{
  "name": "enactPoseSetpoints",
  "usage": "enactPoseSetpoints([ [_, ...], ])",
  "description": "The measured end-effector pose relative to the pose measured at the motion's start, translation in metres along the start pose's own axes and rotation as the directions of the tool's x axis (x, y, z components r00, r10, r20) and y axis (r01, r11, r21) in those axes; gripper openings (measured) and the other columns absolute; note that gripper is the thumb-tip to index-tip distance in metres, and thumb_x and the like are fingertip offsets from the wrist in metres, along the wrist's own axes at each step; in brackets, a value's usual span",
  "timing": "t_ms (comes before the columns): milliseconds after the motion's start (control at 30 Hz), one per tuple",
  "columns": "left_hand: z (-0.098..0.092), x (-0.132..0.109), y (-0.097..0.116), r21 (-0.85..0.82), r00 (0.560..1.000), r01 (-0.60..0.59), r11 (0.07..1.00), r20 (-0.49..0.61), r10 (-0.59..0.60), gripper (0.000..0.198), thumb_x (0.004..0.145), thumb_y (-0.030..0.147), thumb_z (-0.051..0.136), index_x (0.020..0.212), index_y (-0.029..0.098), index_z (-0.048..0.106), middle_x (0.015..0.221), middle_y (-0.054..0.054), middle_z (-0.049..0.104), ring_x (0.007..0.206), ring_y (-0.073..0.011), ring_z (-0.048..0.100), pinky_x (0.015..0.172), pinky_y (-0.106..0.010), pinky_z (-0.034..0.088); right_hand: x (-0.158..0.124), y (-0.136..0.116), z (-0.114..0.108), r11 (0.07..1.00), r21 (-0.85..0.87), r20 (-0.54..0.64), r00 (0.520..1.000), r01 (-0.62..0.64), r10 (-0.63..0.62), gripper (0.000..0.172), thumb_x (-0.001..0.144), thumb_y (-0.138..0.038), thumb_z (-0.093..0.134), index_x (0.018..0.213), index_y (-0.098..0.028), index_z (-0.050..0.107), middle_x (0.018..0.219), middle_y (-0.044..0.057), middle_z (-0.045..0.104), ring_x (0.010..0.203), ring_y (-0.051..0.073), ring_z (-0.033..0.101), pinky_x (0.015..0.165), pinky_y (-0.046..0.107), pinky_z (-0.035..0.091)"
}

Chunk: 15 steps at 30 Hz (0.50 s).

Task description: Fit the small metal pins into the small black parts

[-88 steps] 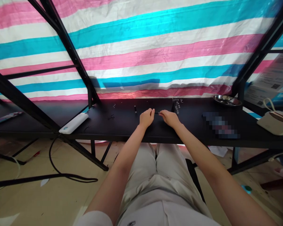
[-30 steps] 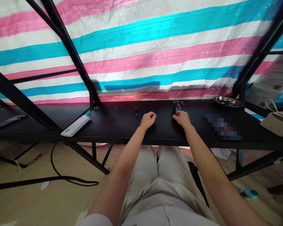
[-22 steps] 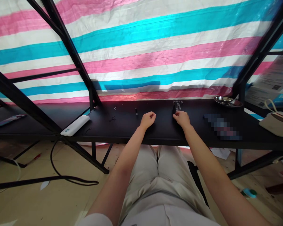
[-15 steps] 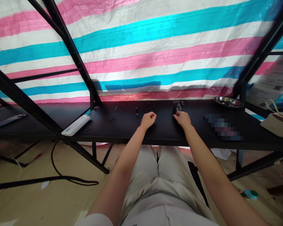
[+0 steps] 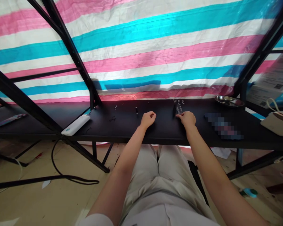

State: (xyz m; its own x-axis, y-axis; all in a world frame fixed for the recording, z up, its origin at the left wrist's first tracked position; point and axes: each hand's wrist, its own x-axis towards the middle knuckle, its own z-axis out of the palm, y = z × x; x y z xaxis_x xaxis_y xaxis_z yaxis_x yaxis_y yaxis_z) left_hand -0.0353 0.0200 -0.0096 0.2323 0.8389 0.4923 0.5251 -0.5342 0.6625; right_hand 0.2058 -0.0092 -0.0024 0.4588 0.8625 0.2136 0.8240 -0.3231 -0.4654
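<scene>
On the black table (image 5: 122, 128), my left hand (image 5: 148, 120) rests with its fingers curled together. Whatever it may hold is hidden. To its left stands a small dark cylinder with a pale end (image 5: 136, 110). My right hand (image 5: 188, 119) has thumb and finger pinched at the near end of a cluster of small grey-topped pieces (image 5: 179, 108). What lies between those fingertips is too small to make out. A dark upright piece (image 5: 174, 110) borders the cluster on its left. Behind it are several small pale bits (image 5: 177, 101).
A shiny metal dish (image 5: 228, 101) sits at the back right, with a blurred-out flat item (image 5: 224, 126) in front. A white power bank (image 5: 76, 125) with a cable lies left beside the black frame post (image 5: 68, 40). Dark scraps (image 5: 112, 119) lie on the tabletop. A striped sheet (image 5: 155, 47) hangs behind.
My right hand has shifted slightly right, uncovering more of the grey-topped pieces. My left hand has stayed in almost the same place.
</scene>
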Motion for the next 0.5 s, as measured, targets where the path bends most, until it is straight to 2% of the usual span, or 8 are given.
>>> enactPoseSetpoints([
  [133, -0.005, -0.002, 0.006, 0.022, 0.998, 0.009, 1.0, -0.07, -0.008, 0.019, 0.08, 0.03, 0.048, 0.069, 0.018, 0.058, 0.057, 0.002, 0.054, 0.053, -0.0102, 0.049, 0.058, -0.022, 0.039, 0.002, 0.002, 0.004, 1.0, 0.018, -0.029, 1.0, 0.008, -0.007, 0.037, 0.07, -0.052, 0.066, 0.085, -0.018, 0.07, 0.085, 0.013, 0.067, 0.082, 0.026, 0.063, 0.069, 0.034, 0.046],
  [233, -0.01, -0.003, 0.012, 0.041, 0.97, 0.054, 0.998, -0.241, -0.043, 0.018, 0.083, 0.03, 0.045, 0.073, 0.019, 0.055, 0.059, 0.002, 0.052, 0.053, -0.01, 0.047, 0.059, -0.023, 0.038, 0.0, 0.002, 0.002, 1.0, 0.028, -0.008, 1.0, -0.007, 0.007, 0.04, 0.068, -0.052, 0.067, 0.088, -0.017, 0.066, 0.087, 0.013, 0.066, 0.083, 0.026, 0.063, 0.069, 0.034, 0.045],
  [300, -0.014, -0.003, 0.015, -0.007, 0.914, 0.089, 0.996, -0.398, -0.084, 0.013, 0.085, 0.028, 0.043, 0.083, 0.019, 0.052, 0.069, 0.001, 0.054, 0.056, -0.0095, 0.048, 0.062, -0.023, 0.039, -0.004, 0.001, -0.001, 0.999, 0.045, -0.005, 1.0, -0.027, 0.027, 0.049, 0.066, -0.053, 0.068, 0.097, -0.017, 0.06, 0.091, 0.014, 0.065, 0.084, 0.027, 0.062, 0.069, 0.035, 0.045],
  [367, -0.017, -0.001, 0.015, -0.105, 0.837, 0.116, 0.988, -0.524, -0.154, 0.014, 0.085, 0.024, 0.043, 0.097, 0.02, 0.047, 0.083, -0.002, 0.055, 0.059, -0.0085, 0.049, 0.066, -0.023, 0.041, -0.008, -0.002, -0.006, 0.996, 0.078, -0.015, 0.999, -0.036, 0.038, 0.059, 0.065, -0.057, 0.067, 0.105, -0.016, 0.053, 0.094, 0.016, 0.063, 0.085, 0.028, 0.061, 0.07, 0.035, 0.044],
  [500, -0.02, 0.006, 0.004, -0.311, 0.668, 0.194, 0.93, -0.653, -0.357, 0.045, 0.078, 0.011, 0.047, 0.12, 0.019, 0.031, 0.117, -0.011, 0.046, 0.067, -0.0071, 0.053, 0.074, -0.025, 0.045, -0.016, -0.009, -0.014, 0.989, 0.146, -0.07, 0.996, -0.037, 0.047, 0.064, 0.069, -0.068, 0.055, 0.105, -0.016, 0.046, 0.09, 0.015, 0.062, 0.084, 0.029, 0.06, 0.071, 0.036, 0.042],
])
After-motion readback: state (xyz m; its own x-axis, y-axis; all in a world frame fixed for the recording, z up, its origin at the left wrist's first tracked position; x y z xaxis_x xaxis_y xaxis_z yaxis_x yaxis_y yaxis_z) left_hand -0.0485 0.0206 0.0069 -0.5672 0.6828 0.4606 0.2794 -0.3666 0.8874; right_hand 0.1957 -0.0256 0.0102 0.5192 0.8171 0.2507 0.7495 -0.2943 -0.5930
